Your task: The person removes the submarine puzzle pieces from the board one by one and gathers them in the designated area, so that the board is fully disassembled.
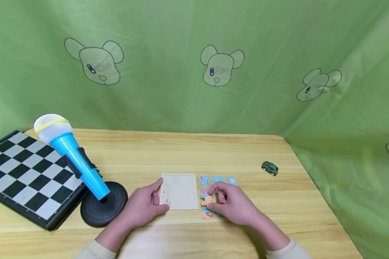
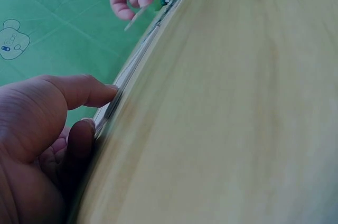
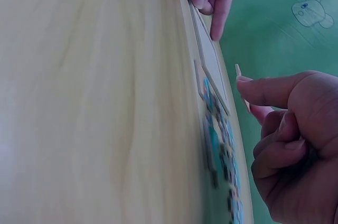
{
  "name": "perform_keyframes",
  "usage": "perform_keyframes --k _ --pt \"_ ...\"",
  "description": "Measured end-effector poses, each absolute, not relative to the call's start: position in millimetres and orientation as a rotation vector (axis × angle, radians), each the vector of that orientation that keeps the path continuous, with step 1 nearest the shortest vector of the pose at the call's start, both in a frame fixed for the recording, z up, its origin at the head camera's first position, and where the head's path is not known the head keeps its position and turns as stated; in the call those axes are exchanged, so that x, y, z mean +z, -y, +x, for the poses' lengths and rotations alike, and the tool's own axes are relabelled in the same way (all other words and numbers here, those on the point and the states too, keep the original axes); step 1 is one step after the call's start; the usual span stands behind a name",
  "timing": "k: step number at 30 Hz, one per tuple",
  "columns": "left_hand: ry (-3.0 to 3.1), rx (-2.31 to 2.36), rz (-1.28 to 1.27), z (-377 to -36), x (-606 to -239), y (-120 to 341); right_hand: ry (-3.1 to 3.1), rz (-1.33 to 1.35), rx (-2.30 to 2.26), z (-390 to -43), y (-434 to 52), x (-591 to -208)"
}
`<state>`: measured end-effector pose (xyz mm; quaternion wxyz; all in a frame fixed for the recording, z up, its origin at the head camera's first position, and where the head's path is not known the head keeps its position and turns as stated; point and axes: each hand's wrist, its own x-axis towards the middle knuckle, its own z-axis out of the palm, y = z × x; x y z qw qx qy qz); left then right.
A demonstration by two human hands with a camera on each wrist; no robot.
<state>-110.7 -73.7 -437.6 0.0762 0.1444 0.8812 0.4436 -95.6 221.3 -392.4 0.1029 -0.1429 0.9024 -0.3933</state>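
A pale, square puzzle tray [image 1: 179, 190] lies flat on the table, with small printed marks near its lower left corner. My left hand [image 1: 142, 207] holds it at the left edge, forefinger by the upper corner and thumb by the lower one. To the tray's right, colourful jigsaw pieces [image 1: 217, 179] lie grouped on the table, partly hidden under my right hand [image 1: 234, 203]. That hand pinches one thin puzzle piece [image 3: 238, 71] between thumb and forefinger. The right wrist view shows the piece raised above the others, held edge-on.
A blue toy microphone [image 1: 79, 162] leans in a stand with a round black base [image 1: 105, 207] at the left. Beside it is a black-and-white chessboard [image 1: 29, 172]. A small green toy car [image 1: 270, 168] sits at the right. Green cloth [image 1: 168, 90] hangs behind the wooden table [image 1: 181, 151].
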Motion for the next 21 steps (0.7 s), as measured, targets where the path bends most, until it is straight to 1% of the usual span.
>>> perform_keyframes --k 14,21 --pt "-2.64 1.342 0.443 -110 -437 74 -2.709 -0.329 -1.166 -77 -258 -388" --pt "-2.64 1.341 0.457 -110 -437 74 -2.704 -0.343 -1.192 -71 -272 -393"
